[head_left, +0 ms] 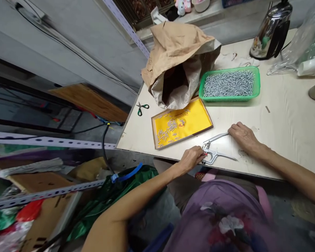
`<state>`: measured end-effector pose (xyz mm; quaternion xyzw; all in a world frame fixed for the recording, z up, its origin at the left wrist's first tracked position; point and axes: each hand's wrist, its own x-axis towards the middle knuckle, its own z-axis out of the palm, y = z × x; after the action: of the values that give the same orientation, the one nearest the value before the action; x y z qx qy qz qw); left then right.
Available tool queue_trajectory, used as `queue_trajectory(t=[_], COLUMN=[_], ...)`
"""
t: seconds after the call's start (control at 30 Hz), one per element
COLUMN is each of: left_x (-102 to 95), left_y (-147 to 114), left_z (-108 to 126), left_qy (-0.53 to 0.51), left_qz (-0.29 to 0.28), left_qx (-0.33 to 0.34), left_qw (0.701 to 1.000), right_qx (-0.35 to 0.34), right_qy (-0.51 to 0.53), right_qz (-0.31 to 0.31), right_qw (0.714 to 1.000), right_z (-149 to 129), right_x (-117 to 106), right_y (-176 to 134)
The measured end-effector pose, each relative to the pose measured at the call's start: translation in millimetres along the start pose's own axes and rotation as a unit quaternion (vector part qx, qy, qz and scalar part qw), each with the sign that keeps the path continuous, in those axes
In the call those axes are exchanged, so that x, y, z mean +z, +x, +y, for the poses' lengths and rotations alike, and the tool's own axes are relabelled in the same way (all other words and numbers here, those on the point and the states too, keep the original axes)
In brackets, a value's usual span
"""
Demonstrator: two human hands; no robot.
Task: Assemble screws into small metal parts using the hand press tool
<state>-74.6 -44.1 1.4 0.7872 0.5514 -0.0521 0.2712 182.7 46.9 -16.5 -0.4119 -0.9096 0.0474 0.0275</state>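
Observation:
On the near edge of the table lies a silver plier-like hand tool [212, 156] with two spread handles and a small spring near its head. My left hand [192, 158] is closed on the head end, with a bit of red showing by the fingertips. The fingers of my right hand [242, 135] are closed round the end of the upper handle, while the lower handle points right, untouched. Just beyond my left hand sits a shallow tray [195, 120] with a yellow bottom, holding many small silver pins [172, 125].
A green plastic basket [257, 85] full of small metal pieces stands behind the tray. Beside it an open brown paper sack [178, 43] leans over the tray. Scissors [141, 107] lie at the left; a metal kettle [271, 31] and a clear plastic bag [299, 45] are at the back right.

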Motion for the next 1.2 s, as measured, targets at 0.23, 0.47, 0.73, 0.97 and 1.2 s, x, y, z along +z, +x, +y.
queue_trajectory(t=[0.23, 0.47, 0.73, 0.97, 1.2], left_x=[-46.8, -144.5, -111.1, -86.0, -77.1], left_y=[15.2, 66.2, 57.4, 68.5, 63.1], left_z=[-3.6, 15.6, -59.4, -71.1, -78.3], left_qy=[0.016, -0.006, 0.088, 0.111, 0.073], left_qz=[0.09, 0.406, 0.193, 0.133, 0.121], left_qx=[-0.046, -0.039, -0.21, -0.176, -0.134], left_qw=[0.995, 0.913, 0.954, 0.969, 0.981], right_qx=[0.011, 0.008, -0.007, -0.022, -0.008], right_qy=[0.014, -0.01, -0.003, -0.003, 0.002], right_qz=[0.024, 0.027, 0.029, 0.037, 0.021], right_qw=[1.0, 1.0, 1.0, 0.999, 1.0], right_z=[-2.8, -4.6, 1.4, 0.3, -2.0], right_x=[-0.1, -7.7, 1.9, -5.5, -6.1], right_y=[-0.9, -2.9, 0.0, -0.7, -0.8])
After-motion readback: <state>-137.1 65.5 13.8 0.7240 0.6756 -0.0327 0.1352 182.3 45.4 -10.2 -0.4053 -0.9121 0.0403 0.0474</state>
